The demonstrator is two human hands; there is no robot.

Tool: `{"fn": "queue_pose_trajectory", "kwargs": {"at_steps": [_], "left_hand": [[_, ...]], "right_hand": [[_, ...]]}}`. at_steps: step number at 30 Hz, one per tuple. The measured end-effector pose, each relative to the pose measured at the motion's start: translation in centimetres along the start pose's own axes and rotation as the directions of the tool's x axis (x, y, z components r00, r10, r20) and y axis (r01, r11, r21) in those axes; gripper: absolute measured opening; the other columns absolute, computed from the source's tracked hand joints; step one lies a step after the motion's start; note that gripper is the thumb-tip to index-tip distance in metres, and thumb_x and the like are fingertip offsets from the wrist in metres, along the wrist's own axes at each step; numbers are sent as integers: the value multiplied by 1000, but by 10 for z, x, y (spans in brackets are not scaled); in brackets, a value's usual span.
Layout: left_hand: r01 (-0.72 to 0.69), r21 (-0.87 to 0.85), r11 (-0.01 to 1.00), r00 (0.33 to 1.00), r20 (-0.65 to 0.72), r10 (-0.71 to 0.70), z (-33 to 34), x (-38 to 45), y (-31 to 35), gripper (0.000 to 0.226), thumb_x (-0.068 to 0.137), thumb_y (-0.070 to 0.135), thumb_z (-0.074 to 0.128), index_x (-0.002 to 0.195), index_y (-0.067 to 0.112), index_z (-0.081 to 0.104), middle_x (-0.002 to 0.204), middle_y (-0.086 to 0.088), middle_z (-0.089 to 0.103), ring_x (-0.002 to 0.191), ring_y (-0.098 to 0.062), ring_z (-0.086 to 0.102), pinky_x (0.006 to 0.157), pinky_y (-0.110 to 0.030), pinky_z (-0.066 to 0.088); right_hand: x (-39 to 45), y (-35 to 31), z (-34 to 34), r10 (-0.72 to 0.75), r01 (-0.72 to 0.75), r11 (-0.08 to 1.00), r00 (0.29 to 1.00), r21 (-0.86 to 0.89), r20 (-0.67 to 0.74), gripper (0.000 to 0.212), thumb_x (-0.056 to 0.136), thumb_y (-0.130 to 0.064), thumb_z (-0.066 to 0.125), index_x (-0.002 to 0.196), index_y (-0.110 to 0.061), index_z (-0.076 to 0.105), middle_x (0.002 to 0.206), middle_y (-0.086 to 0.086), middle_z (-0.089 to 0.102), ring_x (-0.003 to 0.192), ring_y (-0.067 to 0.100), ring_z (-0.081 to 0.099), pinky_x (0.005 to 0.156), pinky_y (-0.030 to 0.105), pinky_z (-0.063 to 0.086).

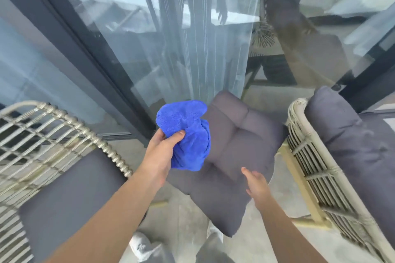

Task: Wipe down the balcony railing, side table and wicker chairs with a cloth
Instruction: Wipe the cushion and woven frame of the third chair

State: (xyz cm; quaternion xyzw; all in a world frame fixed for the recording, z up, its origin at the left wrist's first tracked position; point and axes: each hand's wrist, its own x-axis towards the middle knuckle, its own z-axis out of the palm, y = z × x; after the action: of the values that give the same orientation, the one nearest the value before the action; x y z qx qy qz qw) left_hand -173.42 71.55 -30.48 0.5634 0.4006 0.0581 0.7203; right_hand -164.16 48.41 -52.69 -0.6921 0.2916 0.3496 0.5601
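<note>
Head view: left hand grips a bunched blue cloth, fingers and thumb curled around its lower part, held above the floor near centre. Right hand rests on the near edge of a grey cushion; whether its fingers curl under that edge cannot be told. The cushion is tilted between two wicker chairs. Left wicker chair carries a grey seat pad. Right wicker chair carries a second grey cushion. Far side: dark-framed glass door with a sheer curtain behind the glass.
</note>
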Motion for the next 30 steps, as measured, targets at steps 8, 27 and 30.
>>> {"fn": "queue_pose_trajectory", "kwargs": {"at_steps": [8,27,30], "left_hand": [[55,59,997,998,-23,-54,29,4,-23,28,98,16,66,124,26,68,115,6,77,107,-15,73,96,-45,57],[76,48,996,996,-60,-73,29,-5,-52,29,99,17,65,126,27,68,117,6,76,109,-15,73,103,-51,54],[80,36,996,994,-74,-77,26,-9,-58,27,100,17,65,125,26,68,117,6,77,109,-14,73,103,-52,53]], "right_hand": [[47,47,-16,160,-155,986,984,65,-81,76,84,-23,85,148,-9,47,143,8,58,130,31,55,112,46,43],[88,52,22,176,-182,980,982,-83,-71,93,76,-47,88,143,4,49,146,16,54,130,39,56,110,48,46],[78,48,34,97,-100,994,991,-31,-92,73,84,-33,85,138,3,53,138,12,59,126,37,59,109,45,46]]}}
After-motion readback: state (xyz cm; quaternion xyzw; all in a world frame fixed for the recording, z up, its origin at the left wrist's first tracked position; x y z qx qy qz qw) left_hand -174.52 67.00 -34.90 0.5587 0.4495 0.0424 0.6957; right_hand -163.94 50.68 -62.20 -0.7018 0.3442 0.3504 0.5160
